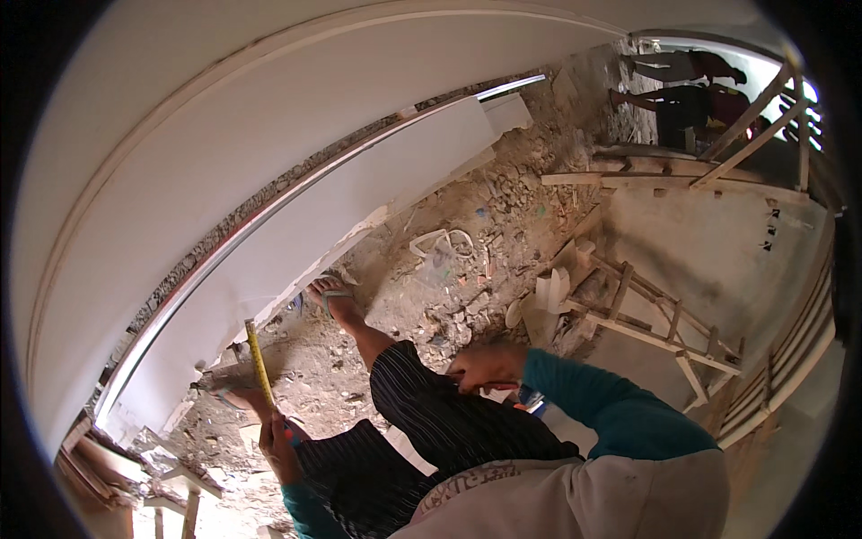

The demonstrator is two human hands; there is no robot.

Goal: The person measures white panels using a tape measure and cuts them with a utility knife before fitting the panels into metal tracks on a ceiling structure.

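My left hand [280, 452] is wrapped round a tape measure, whose case mostly hides behind my fingers. Its yellow blade [259, 361] runs out to the broken lower edge of a white board [296, 235]. That board lies along the foot of the pale wall, with a long shiny metal strip [206, 263] by its far edge. Over my knee, my right hand [485, 366] is closed on a slim red object [499, 386]; its kind is not clear. Beside that hand is a small blue and white item [532, 399], partly covered by my sleeve.
Rubble and dust cover the floor [489, 247], with a white looped piece [442, 241] among it. Wooden frames [660, 328] stand at the right. Scrap wood [184, 485] lies at the lower left. Two people [691, 94] are at the far right.
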